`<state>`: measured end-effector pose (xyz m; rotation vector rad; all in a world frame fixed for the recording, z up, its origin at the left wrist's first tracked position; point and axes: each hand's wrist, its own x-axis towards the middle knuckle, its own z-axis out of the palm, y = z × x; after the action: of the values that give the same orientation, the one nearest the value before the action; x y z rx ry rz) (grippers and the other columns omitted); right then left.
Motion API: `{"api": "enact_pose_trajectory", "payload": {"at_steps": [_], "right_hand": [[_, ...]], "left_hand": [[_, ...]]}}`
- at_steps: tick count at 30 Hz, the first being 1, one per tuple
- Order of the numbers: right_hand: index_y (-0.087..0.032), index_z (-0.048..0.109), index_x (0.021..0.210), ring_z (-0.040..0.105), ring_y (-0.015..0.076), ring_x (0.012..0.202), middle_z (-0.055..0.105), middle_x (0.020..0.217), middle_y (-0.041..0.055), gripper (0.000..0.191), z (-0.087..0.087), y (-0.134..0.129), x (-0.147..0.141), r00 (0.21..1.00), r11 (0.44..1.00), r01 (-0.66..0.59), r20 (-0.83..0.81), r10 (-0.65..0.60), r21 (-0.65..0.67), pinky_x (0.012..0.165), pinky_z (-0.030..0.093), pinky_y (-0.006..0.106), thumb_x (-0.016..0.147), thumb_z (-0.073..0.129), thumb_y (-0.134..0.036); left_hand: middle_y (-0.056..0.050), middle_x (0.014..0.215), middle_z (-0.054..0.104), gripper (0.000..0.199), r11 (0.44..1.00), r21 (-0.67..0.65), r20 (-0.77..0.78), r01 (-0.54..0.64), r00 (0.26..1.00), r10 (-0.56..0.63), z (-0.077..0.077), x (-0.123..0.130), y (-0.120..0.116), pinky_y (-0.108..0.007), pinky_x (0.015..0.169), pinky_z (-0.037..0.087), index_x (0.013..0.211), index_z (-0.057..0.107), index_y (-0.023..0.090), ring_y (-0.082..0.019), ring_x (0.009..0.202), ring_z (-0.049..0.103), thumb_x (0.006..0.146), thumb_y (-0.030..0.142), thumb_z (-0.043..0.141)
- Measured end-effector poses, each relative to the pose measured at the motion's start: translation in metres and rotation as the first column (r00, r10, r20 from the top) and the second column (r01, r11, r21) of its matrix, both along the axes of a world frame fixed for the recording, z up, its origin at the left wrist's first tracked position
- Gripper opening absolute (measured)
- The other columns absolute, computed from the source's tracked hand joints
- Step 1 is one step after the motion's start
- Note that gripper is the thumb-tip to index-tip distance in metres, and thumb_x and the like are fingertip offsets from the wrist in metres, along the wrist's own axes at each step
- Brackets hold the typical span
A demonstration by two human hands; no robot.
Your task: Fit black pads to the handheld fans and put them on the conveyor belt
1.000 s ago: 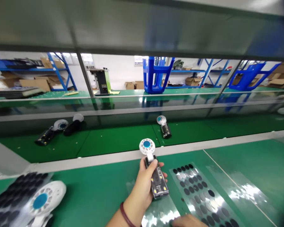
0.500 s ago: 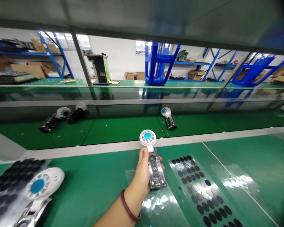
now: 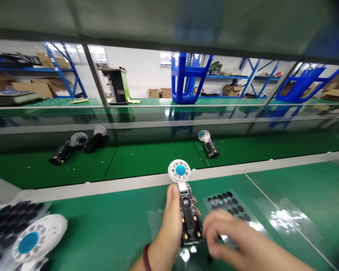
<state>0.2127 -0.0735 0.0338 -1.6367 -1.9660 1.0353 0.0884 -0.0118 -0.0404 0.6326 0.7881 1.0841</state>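
Observation:
My left hand (image 3: 171,220) is wrapped round a handheld fan (image 3: 190,222), its white round head with a blue centre pointing away from me. The fan's see-through body shows a dark board with yellow spots. Beside its lower right edge is my right hand (image 3: 228,235), blurred, with fingers curled in towards the thumb. A small dark spot shows under those fingertips; I cannot make out what they hold. Partly behind the right hand lies a clear sheet of round black stickers (image 3: 228,203). Another handheld fan (image 3: 39,239) is at the lower left, cut off by the frame.
More black round stickers (image 3: 15,222) lie on a sheet at left. Beyond the pale rail (image 3: 115,183), several fans rest on a lower green surface, one fan (image 3: 210,145) to the right. An overhead shelf (image 3: 158,22) spans the top. Blue stools (image 3: 189,81) stand farther back.
My right hand has come in from the lower right to beside the fan. The held fan appears slightly nearer and lower, and more yellow spots show on its body.

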Motion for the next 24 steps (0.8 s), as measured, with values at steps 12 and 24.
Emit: {"api": "enact_pose_trajectory", "payload": {"at_steps": [12,24], "right_hand": [[-0.021,0.052,0.067,0.047,0.0155,0.1,0.045,0.108,-0.0002,0.013,-0.002,0.06,-0.016,0.99,0.99,0.141,-0.03,-0.14,0.017,0.084,0.038,0.027,0.077,0.046,-0.016],[-0.019,0.052,0.066,0.057,0.0158,0.082,0.052,0.098,0.0015,0.014,0.008,0.061,-0.024,0.974,0.995,0.102,0.203,-0.104,0.02,0.073,0.042,0.026,0.076,0.045,-0.01]], "left_hand": [[-0.005,0.108,0.057,0.038,0.999,0.007,-0.144,-0.051,0.988,0.052,0.006,-0.003,-0.003,-0.028,0.082,0.04,0.109,0.043,0.022,-0.02,0.099,0.052,0.082,0.049,0.038],[-0.004,0.108,0.058,0.033,0.997,0.047,-0.31,-0.059,0.948,0.07,0.01,-0.002,-0.004,-0.023,0.085,0.034,0.108,0.042,0.019,-0.017,0.101,0.05,0.086,0.04,0.031]]}}
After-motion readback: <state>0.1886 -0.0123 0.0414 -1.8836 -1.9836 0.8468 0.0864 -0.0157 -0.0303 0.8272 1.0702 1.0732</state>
